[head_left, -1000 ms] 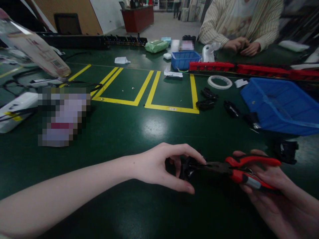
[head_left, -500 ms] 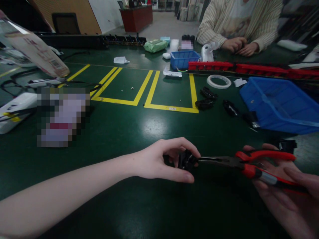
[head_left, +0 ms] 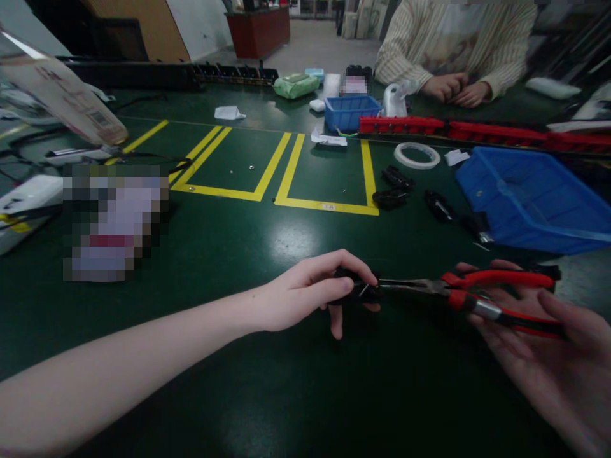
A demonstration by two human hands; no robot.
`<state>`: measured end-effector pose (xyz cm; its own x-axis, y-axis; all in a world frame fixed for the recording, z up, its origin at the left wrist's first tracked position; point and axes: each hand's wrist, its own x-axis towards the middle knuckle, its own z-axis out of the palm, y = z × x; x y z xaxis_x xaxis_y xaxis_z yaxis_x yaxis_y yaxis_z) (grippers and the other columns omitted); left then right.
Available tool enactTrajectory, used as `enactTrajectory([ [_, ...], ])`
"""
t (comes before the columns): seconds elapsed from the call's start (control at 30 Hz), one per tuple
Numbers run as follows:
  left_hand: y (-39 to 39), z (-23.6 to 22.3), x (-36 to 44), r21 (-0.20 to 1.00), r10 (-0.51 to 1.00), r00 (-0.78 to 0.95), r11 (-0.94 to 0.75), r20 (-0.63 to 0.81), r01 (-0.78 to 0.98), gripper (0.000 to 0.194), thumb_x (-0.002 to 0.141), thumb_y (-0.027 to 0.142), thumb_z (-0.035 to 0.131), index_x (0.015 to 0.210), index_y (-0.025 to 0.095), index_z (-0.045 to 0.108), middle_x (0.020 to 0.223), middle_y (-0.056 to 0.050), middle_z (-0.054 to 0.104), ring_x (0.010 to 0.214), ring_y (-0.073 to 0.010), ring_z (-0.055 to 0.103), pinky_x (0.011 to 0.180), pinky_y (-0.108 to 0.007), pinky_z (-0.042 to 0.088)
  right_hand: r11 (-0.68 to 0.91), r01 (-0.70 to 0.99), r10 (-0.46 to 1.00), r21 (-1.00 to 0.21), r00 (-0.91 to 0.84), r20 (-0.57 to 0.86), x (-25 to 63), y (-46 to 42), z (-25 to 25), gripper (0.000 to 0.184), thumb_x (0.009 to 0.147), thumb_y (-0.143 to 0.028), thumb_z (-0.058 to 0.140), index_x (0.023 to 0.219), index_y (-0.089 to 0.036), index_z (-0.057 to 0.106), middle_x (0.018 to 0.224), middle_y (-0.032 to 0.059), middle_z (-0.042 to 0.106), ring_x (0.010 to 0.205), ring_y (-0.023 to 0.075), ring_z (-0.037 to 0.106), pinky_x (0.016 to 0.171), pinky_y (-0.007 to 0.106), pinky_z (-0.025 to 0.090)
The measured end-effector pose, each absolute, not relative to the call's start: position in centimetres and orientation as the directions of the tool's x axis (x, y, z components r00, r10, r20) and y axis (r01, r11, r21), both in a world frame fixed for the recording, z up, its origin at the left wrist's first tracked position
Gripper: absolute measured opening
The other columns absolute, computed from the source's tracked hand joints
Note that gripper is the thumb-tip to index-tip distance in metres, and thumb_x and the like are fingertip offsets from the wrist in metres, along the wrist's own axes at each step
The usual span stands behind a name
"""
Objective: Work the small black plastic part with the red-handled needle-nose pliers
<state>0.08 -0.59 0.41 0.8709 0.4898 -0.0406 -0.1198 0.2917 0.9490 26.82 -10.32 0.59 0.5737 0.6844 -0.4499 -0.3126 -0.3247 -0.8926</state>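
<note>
My left hand (head_left: pixel 305 289) grips a small black plastic part (head_left: pixel 365 292) between thumb and fingers, just above the green table. In my right hand (head_left: pixel 529 331) lies a pair of long-nose pliers (head_left: pixel 453 286) with red and black handles, its palm turned up. The jaws point left, and their tips touch or nearly touch the right side of the black part; my index fingertip hides the exact contact. More black parts (head_left: pixel 394 184) lie farther off on the table, and one (head_left: pixel 439 207) rests beside the blue bin.
A large blue bin (head_left: pixel 539 197) stands at right, with a roll of white tape (head_left: pixel 417 156) near it. Red strips (head_left: pixel 496 132) cross the back. At left are a phone-like blurred object (head_left: pixel 117 229) and a tilted bottle (head_left: pixel 62 95). Across the table sits a person (head_left: pixel 453 57).
My left hand has moved slightly up and turned, its thumb now over the black part. The pliers drew right, then came back a little left and up.
</note>
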Motion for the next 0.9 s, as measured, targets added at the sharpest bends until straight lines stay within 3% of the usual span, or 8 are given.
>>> enactTrajectory([
  [0.13, -0.7, 0.5, 0.1, 0.956, 0.497, 0.866, 0.276, -0.055, -0.097, 0.018, 0.098, 0.026, 0.045, 0.111, 0.015, 0.053, 0.107, -0.01, 0.066, 0.066, -0.0101, 0.064, 0.065, -0.025, 0.053, -0.297, -0.205, 0.865, -0.933, 0.356, -0.354, 27.0, -9.9, 0.2, 0.04, 0.076, -0.048, 0.057, 0.112, -0.032, 0.061, 0.13, 0.007, 0.062, 0.103, 0.0302, 0.067, 0.066, 0.038, 0.062],
  [0.23, -0.7, 0.4, 0.1, 0.962, 0.505, 0.862, 0.256, -0.047, -0.097, 0.017, 0.099, 0.024, 0.043, 0.11, 0.015, 0.053, 0.107, -0.01, 0.066, 0.065, -0.0095, 0.064, 0.066, -0.026, 0.052, -0.277, -0.129, 0.915, -0.952, 0.268, -0.302, 27.5, -9.5, 0.2, 0.048, 0.073, -0.053, 0.06, 0.115, -0.029, 0.06, 0.127, 0.01, 0.063, 0.099, 0.0314, 0.068, 0.063, 0.039, 0.06],
  [0.37, -0.7, 0.2, 0.0, 0.971, 0.513, 0.857, 0.228, -0.052, -0.078, 0.017, 0.1, 0.023, 0.039, 0.109, 0.017, 0.053, 0.107, -0.008, 0.067, 0.067, -0.0094, 0.064, 0.071, -0.027, 0.05, -0.25, 0.089, 0.936, -0.964, 0.277, -0.217, 28.2, -9.2, 0.8, 0.06, 0.061, -0.059, 0.071, 0.113, -0.031, 0.06, 0.114, 0.0057, 0.068, 0.097, 0.0268, 0.067, 0.078, 0.037, 0.055],
  [0.43, -0.8, 0.2, -0.1, 0.973, 0.52, 0.852, 0.219, -0.058, -0.068, 0.018, 0.101, 0.023, 0.038, 0.108, 0.017, 0.053, 0.107, -0.008, 0.067, 0.067, -0.0096, 0.064, 0.073, -0.028, 0.049, -0.241, 0.259, 0.943, -0.935, 0.292, -0.162, 28.7, -9.1, 0.9, 0.056, 0.064, -0.059, 0.07, 0.112, -0.032, 0.06, 0.112, 0.0045, 0.068, 0.098, 0.0263, 0.065, 0.083, 0.038, 0.052],
  [0.5, -0.8, 0.2, -0.1, 0.974, 0.523, 0.85, 0.216, -0.061, -0.063, 0.018, 0.101, 0.023, 0.037, 0.108, 0.017, 0.052, 0.106, -0.008, 0.067, 0.066, -0.0097, 0.063, 0.072, -0.028, 0.048, -0.225, 0.458, 0.96, -0.86, 0.256, -0.114, 29.5, -8.9, 0.8, 0.052, 0.067, -0.06, 0.068, 0.11, -0.032, 0.06, 0.112, 0.0056, 0.067, 0.102, 0.0293, 0.063, 0.089, 0.045, 0.049],
  [0.63, -0.8, 0.4, 0.1, 0.978, 0.515, 0.855, 0.201, -0.059, -0.053, 0.016, 0.1, 0.021, 0.035, 0.104, 0.016, 0.05, 0.103, -0.008, 0.066, 0.064, -0.0092, 0.061, 0.07, -0.027, 0.047, -0.102, 0.83, 0.991, -0.549, 0.131, 0.015, 31.0, -8.5, 0.2, 0.059, 0.065, -0.064, 0.068, 0.111, -0.027, 0.061, 0.119, 0.0105, 0.063, 0.112, 0.0354, 0.056, 0.096, 0.056, 0.044],
  [0.73, -0.7, 0.5, 0.1, 0.981, 0.508, 0.859, 0.187, -0.059, -0.043, 0.016, 0.101, 0.022, 0.034, 0.104, 0.017, 0.049, 0.105, -0.008, 0.065, 0.064, -0.0087, 0.061, 0.069, -0.027, 0.047, -0.009, 0.893, 0.993, -0.449, 0.06, 0.098, 31.2, -8.4, -0.1, 0.06, 0.071, -0.067, 0.061, 0.114, -0.025, 0.06, 0.118, 0.0126, 0.063, 0.111, 0.0347, 0.056, 0.095, 0.055, 0.045],
  [0.9, -0.7, 0.3, 0.1, 0.982, 0.52, 0.852, 0.184, -0.06, -0.043, 0.017, 0.1, 0.021, 0.034, 0.102, 0.016, 0.05, 0.103, -0.006, 0.065, 0.061, -0.0075, 0.06, 0.066, -0.025, 0.045, 0.267, 0.915, 0.948, -0.304, -0.193, 0.254, 30.3, -9.0, -0.1, 0.057, 0.079, -0.054, 0.063, 0.126, -0.024, 0.053, 0.129, 0.012, 0.057, 0.121, 0.0324, 0.051, 0.1, 0.052, 0.042],
])
